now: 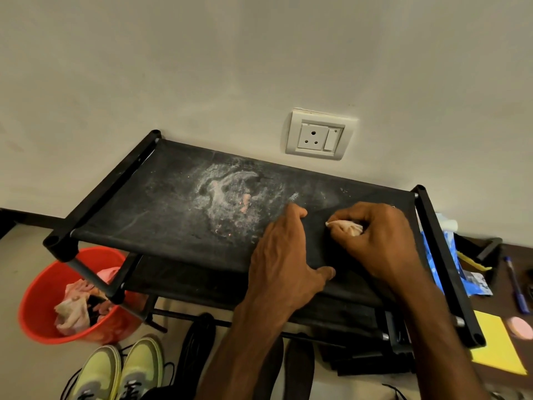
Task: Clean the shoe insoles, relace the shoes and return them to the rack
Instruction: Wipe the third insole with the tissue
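on one rack [161,203], left hand [284,255] is pressing flat, holding nothing; right hand [380,238] is gripping one cloth [344,226]. two shoes [98,373] are sitting at 7 o'clock; one bucket [37,298] at 8 o'clock is holding rags [73,310].

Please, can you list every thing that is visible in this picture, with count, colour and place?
shoe rack: one, black, against the wall, top shelf dusty
wall socket: one, white, above the rack
bucket: one, red, floor left
shoes: two, yellow-green, floor below
pen: one, blue, far right
sheet: one, yellow, lower right
cloth: one, pale, in right hand
left hand: flat on the shelf
right hand: pinching the cloth
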